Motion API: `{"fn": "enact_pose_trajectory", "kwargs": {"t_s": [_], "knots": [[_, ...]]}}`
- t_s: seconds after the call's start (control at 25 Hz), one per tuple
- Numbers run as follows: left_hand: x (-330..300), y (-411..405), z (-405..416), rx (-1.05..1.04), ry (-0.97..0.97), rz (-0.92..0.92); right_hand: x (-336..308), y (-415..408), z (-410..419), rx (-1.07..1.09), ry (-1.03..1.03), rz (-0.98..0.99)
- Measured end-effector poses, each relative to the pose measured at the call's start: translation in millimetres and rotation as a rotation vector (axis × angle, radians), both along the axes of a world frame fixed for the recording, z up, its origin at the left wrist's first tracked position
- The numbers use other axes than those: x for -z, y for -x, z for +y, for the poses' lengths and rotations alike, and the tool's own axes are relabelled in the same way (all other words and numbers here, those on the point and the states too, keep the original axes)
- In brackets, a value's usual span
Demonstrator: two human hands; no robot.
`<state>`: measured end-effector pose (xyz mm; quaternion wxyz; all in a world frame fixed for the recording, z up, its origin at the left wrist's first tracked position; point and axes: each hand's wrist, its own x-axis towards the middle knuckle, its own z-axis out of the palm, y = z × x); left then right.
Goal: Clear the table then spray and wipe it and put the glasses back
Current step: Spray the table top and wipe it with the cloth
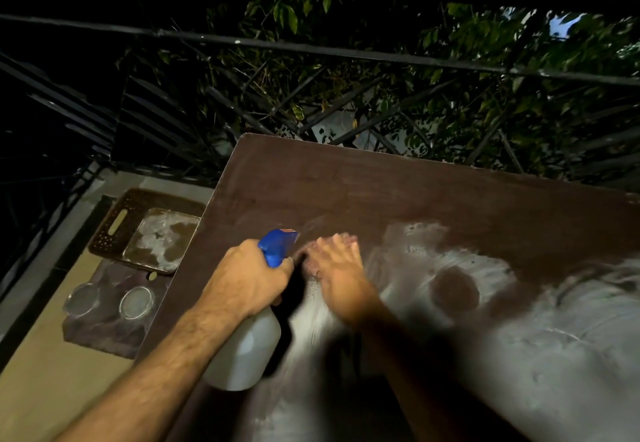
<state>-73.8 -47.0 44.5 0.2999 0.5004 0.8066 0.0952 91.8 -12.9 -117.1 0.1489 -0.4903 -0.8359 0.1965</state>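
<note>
1. Gripping a spray bottle (247, 348), the left hand (247, 277) is curling its fingers round the neck just below the blue spray head (277, 246), whose nozzle is pointing away from the person over the table (346, 185); the white body is hanging below the wrist.
2. Just right of the nozzle, the right hand (337, 265) is lying with its fingers spread on the brown tabletop. It is blurred, and whether a cloth is under it cannot be told.
3. Pale wet streaks (502, 320) are covering the near and right part of the table, with a dark round patch among them.
4. Two glasses (136, 303) are standing side by side on a dark mat (114, 334) on the floor, left of the table and well apart from both hands.
5. Beyond them a tray (161, 239) is sitting in a brown basket (114, 223).
6. Black railings (346, 53) and leaves are filling the far side.
</note>
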Motion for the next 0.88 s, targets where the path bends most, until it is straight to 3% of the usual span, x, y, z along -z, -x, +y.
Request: {"fn": "enact_pose_trajectory", "kwargs": {"t_s": [0.16,0.24,0.44,0.56,0.6,0.76,0.84,0.88], "knots": [[1,-9,3,0.020,-0.006,-0.016,10,-20,-42,-0.363,-0.010,-0.112],[0,-15,3,0.051,0.006,-0.013,13,-43,-6,-0.213,-0.062,-0.147],[3,-36,0,0.190,0.046,-0.021,-10,-107,72,0.437,0.070,-0.071],[0,-52,1,0.208,0.045,-0.034,-7,-108,32,0.516,0.076,-0.023],[-1,-56,2,0.206,0.040,-0.041,-3,-104,8,0.466,0.072,-0.029],[-4,-69,7,0.197,0.033,-0.063,8,-93,-84,-0.056,0.013,-0.131],[-3,-73,6,0.200,0.029,-0.066,5,-106,-80,-0.224,0.029,-0.152],[-2,-75,5,0.199,0.030,-0.072,5,-114,-64,-0.199,0.006,-0.159]]}}
